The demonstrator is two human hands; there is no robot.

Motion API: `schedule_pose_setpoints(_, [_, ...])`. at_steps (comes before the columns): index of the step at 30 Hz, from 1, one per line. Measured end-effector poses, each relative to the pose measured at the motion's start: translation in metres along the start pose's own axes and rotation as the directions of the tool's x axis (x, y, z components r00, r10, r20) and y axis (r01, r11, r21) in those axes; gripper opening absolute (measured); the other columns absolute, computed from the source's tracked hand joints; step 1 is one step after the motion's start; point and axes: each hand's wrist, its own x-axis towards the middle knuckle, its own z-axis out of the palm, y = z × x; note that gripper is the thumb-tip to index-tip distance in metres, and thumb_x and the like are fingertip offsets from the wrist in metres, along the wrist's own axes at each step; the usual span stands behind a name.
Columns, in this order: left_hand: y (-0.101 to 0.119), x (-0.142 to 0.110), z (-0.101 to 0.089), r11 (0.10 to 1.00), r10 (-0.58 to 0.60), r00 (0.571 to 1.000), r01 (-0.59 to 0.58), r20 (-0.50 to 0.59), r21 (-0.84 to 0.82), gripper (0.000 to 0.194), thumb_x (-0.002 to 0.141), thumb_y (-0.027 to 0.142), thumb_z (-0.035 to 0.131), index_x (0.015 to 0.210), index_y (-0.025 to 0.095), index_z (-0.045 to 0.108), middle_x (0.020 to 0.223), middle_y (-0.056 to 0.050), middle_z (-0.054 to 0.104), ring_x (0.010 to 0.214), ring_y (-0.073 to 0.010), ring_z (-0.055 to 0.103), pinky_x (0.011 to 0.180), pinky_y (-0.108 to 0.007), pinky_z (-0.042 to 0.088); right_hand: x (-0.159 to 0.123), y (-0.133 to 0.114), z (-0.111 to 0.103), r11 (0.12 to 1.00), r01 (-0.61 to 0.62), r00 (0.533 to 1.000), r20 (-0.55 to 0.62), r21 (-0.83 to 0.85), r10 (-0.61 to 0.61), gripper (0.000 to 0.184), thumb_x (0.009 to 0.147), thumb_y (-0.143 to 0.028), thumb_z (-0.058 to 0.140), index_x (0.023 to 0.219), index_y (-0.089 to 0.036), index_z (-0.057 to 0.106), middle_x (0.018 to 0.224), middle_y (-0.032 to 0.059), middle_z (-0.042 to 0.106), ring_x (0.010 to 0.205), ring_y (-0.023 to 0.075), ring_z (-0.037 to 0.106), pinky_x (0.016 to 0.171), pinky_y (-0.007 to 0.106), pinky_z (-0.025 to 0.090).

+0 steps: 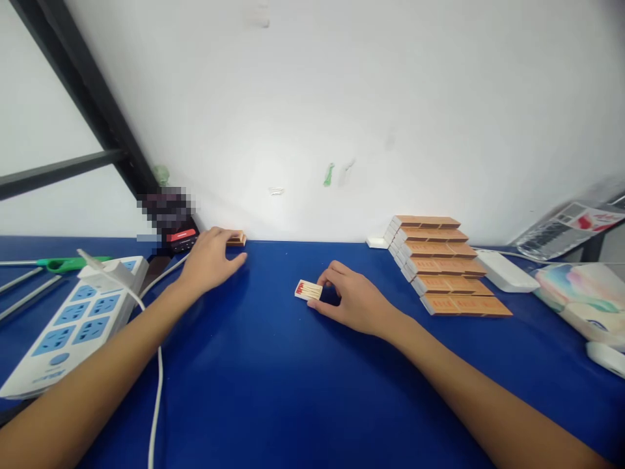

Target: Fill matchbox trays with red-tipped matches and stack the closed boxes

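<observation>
My right hand [354, 296] pinches a small white matchbox tray [308, 290] between thumb and fingers, low over the middle of the blue table. Several red-tipped matches lie inside the tray, side by side. At the back left, my left hand [211, 260] reaches to the foot of the wall, its thumb stretched apart from the fingers. Its fingertips are at an orange-brown matchbox piece [237, 240], partly hidden by the hand. To the right, several orange-brown matchboxes [449, 267] are stacked in stepped rows, with a small white piece [377, 242] beside them.
A white power strip [78, 326] with a plugged-in cable [159, 384] stands at the left, near a green-handled tool [73, 264]. A dark device [178, 225] leans by the wall. On the right are a white box [508, 271] and a soft pastel pack [581, 296].
</observation>
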Motion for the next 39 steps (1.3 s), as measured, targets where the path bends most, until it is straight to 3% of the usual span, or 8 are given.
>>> schedule_pose_setpoints(3, [-0.014,0.021,0.009,0.977,-0.165,0.985,0.170,-0.049,0.128,0.055,0.093,0.056,0.065,0.124,0.011,0.067,0.130,-0.023,0.068,0.129,-0.0416,0.060,0.115,-0.053,0.044,0.002,0.004,0.002,0.999,-0.030,0.999,-0.037,-0.033,0.029,0.030,0.094,-0.048,0.073,0.099,-0.021,0.063,0.102,0.0031,0.062,0.073,0.0143,0.056,0.064,0.031,0.042])
schedule_pose_setpoints(7, [-0.010,0.041,0.015,0.883,-0.399,0.915,0.402,-0.064,0.244,0.066,0.091,0.065,0.061,0.124,0.008,0.066,0.123,-0.027,0.072,0.120,-0.0434,0.066,0.099,-0.049,0.054,0.002,0.004,0.003,0.997,-0.052,0.997,-0.056,-0.050,0.049,0.030,0.093,-0.048,0.076,0.099,-0.021,0.063,0.103,0.0026,0.062,0.076,0.0148,0.057,0.066,0.030,0.041])
schedule_pose_setpoints(10, [0.000,0.045,0.009,0.843,-0.454,0.888,0.453,-0.068,0.290,0.061,0.091,0.061,0.062,0.123,0.009,0.068,0.114,-0.025,0.076,0.112,-0.0433,0.070,0.091,-0.047,0.055,0.002,0.004,0.002,0.996,-0.071,0.996,-0.067,-0.057,0.067,0.030,0.093,-0.048,0.077,0.099,-0.022,0.063,0.102,0.0023,0.062,0.077,0.0151,0.058,0.067,0.030,0.041])
schedule_pose_setpoints(15, [0.042,0.007,0.003,0.946,-0.236,0.949,0.274,-0.210,0.173,0.053,0.093,0.057,0.059,0.127,0.017,0.067,0.105,-0.012,0.079,0.104,-0.0351,0.073,0.091,-0.042,0.055,0.003,0.004,0.000,0.991,-0.112,0.986,-0.131,-0.077,0.102,0.031,0.093,-0.049,0.077,0.097,-0.022,0.063,0.102,0.0024,0.062,0.077,0.0158,0.058,0.068,0.031,0.041])
schedule_pose_setpoints(19, [0.072,-0.035,0.015,0.997,-0.027,0.999,0.025,0.028,0.071,0.065,0.089,0.064,0.067,0.133,0.016,0.066,0.107,-0.011,0.076,0.100,-0.0327,0.072,0.088,-0.042,0.055,0.003,0.008,0.001,0.988,-0.121,0.983,-0.149,-0.100,0.106,0.032,0.092,-0.050,0.078,0.095,-0.021,0.062,0.102,0.0030,0.062,0.080,0.0172,0.060,0.070,0.032,0.043])
schedule_pose_setpoints(23, [0.063,-0.048,0.020,0.996,0.091,0.979,-0.093,0.180,-0.001,0.079,0.083,0.080,0.070,0.131,0.017,0.072,0.116,-0.012,0.069,0.108,-0.0341,0.067,0.097,-0.047,0.053,0.002,0.010,0.002,0.990,-0.100,0.989,-0.122,-0.096,0.088,0.031,0.091,-0.047,0.079,0.098,-0.021,0.064,0.102,0.0030,0.063,0.082,0.0172,0.061,0.071,0.032,0.044])
schedule_pose_setpoints(28, [0.041,-0.043,0.011,0.968,0.164,0.925,-0.084,0.342,-0.236,0.049,0.093,0.062,0.069,0.128,0.029,0.075,0.116,-0.005,0.066,0.088,-0.0207,0.064,0.077,-0.035,0.053,0.001,0.008,0.002,0.997,-0.062,0.994,-0.095,-0.037,0.058,0.028,0.091,-0.045,0.080,0.097,-0.021,0.065,0.099,0.0014,0.062,0.078,0.0156,0.058,0.069,0.031,0.043])
schedule_pose_setpoints(39, [0.048,-0.046,0.021,0.911,0.208,0.956,-0.113,0.205,-0.398,0.037,0.087,0.054,0.083,0.112,0.027,0.081,0.095,-0.001,0.065,0.070,-0.0136,0.054,0.064,-0.029,0.046,-0.004,-0.006,0.004,1.000,0.005,0.993,-0.114,-0.025,-0.007,0.031,0.089,-0.045,0.083,0.096,-0.022,0.063,0.099,0.0011,0.062,0.074,0.0146,0.055,0.066,0.030,0.042])
